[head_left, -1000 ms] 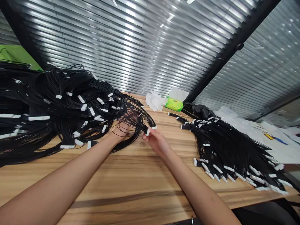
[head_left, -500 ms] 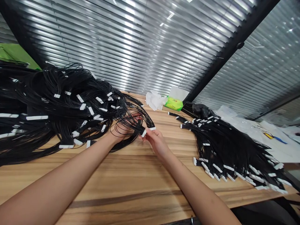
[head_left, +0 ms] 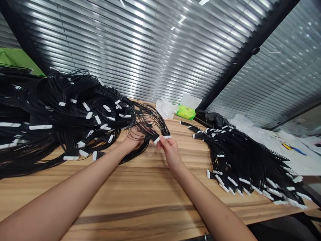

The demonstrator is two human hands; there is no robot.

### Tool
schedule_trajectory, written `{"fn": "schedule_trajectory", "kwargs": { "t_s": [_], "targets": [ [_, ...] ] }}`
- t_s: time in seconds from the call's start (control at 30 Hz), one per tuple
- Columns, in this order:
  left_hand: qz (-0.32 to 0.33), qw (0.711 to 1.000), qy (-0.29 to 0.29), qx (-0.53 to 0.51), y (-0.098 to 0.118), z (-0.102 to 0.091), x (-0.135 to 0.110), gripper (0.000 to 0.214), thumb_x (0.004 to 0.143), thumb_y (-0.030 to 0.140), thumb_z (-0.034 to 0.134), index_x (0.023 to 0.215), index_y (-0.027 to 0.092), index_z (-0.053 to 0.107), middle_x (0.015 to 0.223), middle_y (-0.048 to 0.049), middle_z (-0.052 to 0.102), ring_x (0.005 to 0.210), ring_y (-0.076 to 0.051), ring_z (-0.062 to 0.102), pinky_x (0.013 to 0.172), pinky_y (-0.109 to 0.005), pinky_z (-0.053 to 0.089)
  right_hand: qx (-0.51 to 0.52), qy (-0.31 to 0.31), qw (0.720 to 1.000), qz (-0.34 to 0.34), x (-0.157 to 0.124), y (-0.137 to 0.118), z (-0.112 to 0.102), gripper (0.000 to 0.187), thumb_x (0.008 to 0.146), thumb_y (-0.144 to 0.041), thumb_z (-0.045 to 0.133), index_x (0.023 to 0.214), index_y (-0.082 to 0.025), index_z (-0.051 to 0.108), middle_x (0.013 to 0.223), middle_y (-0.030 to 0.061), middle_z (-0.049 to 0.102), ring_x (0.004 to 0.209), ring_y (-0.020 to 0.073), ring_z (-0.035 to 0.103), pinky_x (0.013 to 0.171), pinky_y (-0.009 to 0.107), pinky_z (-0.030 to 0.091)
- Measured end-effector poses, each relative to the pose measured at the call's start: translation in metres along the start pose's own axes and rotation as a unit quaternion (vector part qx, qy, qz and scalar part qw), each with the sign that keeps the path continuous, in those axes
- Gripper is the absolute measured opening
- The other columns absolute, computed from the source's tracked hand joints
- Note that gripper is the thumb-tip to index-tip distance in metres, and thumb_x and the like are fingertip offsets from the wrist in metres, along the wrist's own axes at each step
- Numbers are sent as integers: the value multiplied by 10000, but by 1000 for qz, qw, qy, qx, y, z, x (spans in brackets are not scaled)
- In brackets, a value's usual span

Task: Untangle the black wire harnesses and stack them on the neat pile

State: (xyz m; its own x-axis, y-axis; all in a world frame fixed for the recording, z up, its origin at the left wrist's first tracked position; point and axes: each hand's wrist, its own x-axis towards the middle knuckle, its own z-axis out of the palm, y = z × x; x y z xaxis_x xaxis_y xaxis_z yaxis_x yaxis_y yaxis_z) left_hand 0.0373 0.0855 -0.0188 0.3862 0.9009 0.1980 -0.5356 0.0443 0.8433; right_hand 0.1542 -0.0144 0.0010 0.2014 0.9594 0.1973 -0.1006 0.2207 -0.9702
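Observation:
A big tangled heap of thin black cables with white end connectors covers the left of the wooden table. My left hand is buried in the heap's right edge, fingers closed among the looped cables. My right hand pinches the white connector end of one black cable just right of the left hand. A second white connector sticks out above my right fingers.
A straightened pile of the same black cables lies on the right of the table. At the back stand a crumpled white tissue, a green tissue pack and a dark object. Slatted blinds rise behind.
My right hand has moved slightly right and up with the connector end, drawing the cable loops away from the heap. My left hand has stayed in the cables.

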Motion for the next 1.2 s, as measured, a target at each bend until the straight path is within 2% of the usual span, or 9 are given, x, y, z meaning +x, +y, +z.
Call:
{"fn": "schedule_trajectory", "kwargs": {
  "t_s": [0.07,0.2,0.3,0.4,0.53,0.63,0.7,1.03,1.2],
  "targets": [
    [24,999,4,28,0,1,-1,184,634,250,740,778,162,666,768,-30,686,731,-180,610,712,-311,489,-25,27,999,-23,1,-2,-1,405,780,-486,609,498,-201,552,528,5,540,580,144,464,631,276,399],
    [69,985,74,142,9,0,-6,112,719,277,654,724,165,659,697,-6,647,659,-147,559,666,-264,437,-57,67,995,-49,2,-2,-5,324,797,-468,597,625,-194,623,552,0,549,557,137,415,615,277,390],
    [91,959,133,231,15,-2,-11,99,755,215,569,715,181,653,629,19,591,598,-135,502,612,-248,378,-65,106,991,-56,3,0,-7,322,783,-479,610,646,-187,616,521,-21,497,537,130,401,590,271,370],
    [168,924,177,293,20,-2,-16,125,788,194,520,743,197,637,678,22,578,641,-138,489,655,-249,366,-61,128,988,-55,3,2,-7,336,774,-488,613,639,-181,608,503,-33,466,518,122,393,569,269,348],
    [279,861,116,408,27,5,-25,124,832,237,535,841,218,658,821,-4,621,781,-168,528,760,-286,366,-47,135,988,-55,4,2,-7,329,788,-476,603,665,-171,629,517,-28,485,512,117,364,572,272,337],
    [315,803,45,503,30,10,-31,142,842,271,562,873,247,698,941,-22,663,904,-198,551,839,-329,334,-41,137,988,-49,4,2,-6,327,784,-476,608,673,-170,639,537,-15,514,517,119,362,565,269,333],
    [322,781,26,534,30,11,-32,165,857,292,554,888,265,714,965,-25,674,927,-203,554,853,-343,320,-39,137,989,-46,4,2,-6,327,775,-482,615,682,-170,644,566,0,549,520,120,367,562,268,337],
    [343,741,-21,576,27,9,-33,180,869,331,560,921,292,728,958,-29,693,897,-199,563,811,-349,314,-41,142,988,-48,5,2,-7,332,757,-489,629,671,-169,649,541,-16,516,508,112,377,552,269,333],
    [350,748,-14,563,28,9,-33,174,867,317,564,926,295,726,946,-29,688,881,-197,563,803,-342,310,-38,141,988,-51,4,2,-7,325,771,-473,626,653,-170,627,548,-18,515,512,108,378,549,265,330]
  ]
}}
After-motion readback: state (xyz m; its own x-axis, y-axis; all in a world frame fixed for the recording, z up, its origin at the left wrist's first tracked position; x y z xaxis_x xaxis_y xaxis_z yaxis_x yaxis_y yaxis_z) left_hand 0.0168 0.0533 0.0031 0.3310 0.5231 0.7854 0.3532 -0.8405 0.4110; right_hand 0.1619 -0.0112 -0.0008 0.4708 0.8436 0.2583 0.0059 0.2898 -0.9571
